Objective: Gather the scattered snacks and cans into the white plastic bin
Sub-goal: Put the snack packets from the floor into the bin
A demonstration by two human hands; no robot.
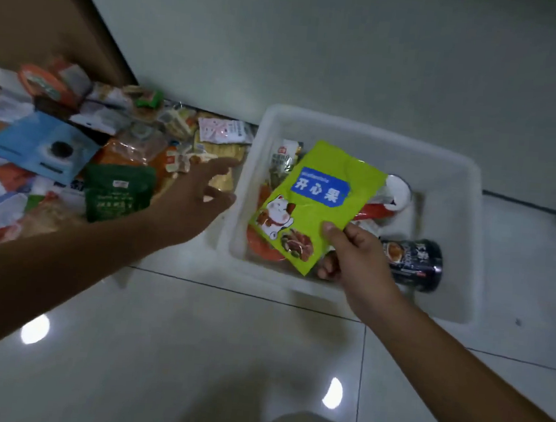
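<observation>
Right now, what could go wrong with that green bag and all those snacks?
The right hand pinches the green bag by one corner only, so it might slip. It hangs close to the near edge of the white bin and could slide out onto the floor. The open left hand reaches toward the snack pile and might scatter the packets further.

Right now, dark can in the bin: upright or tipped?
Tipped: the dark can lies on its side inside the white bin, round end facing right.
</observation>
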